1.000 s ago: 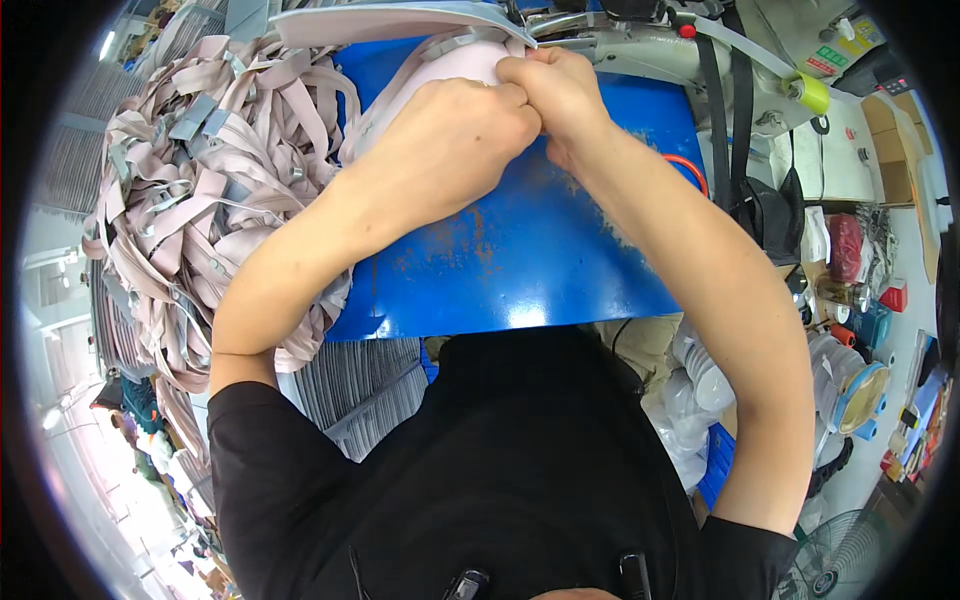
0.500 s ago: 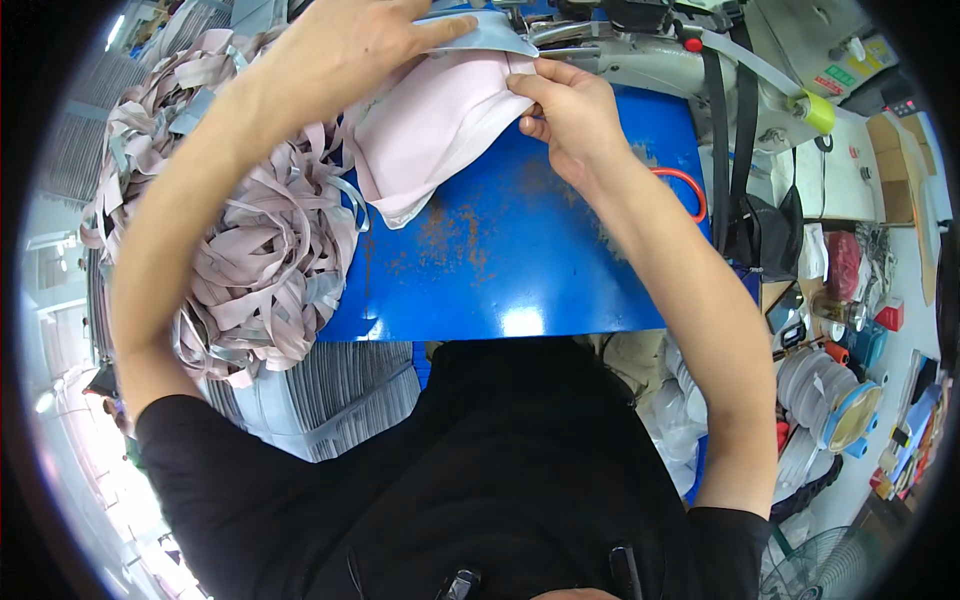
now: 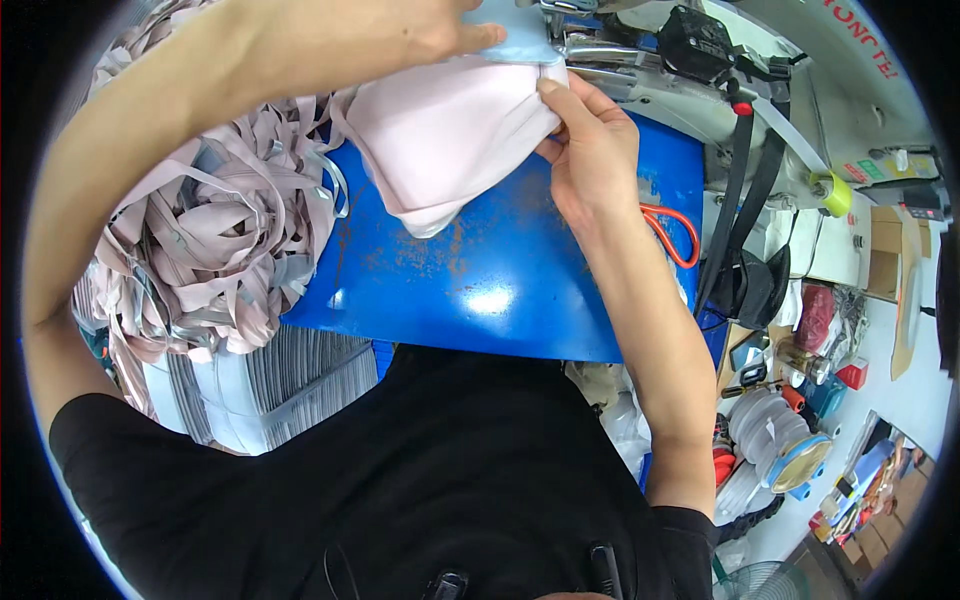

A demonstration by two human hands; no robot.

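Both the left hand [image 3: 440, 30] and right hand [image 3: 590, 150] pinch pale pink fabric [image 3: 450, 140] over the blue table [image 3: 520, 280].

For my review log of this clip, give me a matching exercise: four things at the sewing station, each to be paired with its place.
Things:
1. pale pink fabric piece
2. orange-handled scissors
3. heap of pinkish-grey strips
4. yellow-green tape roll

Places:
A. on the blue table, beside the right wrist
B. left of the blue table
C. pinched by the left hand and right hand
D. far right, on the white machine

Pairs: 1-C, 2-A, 3-B, 4-D
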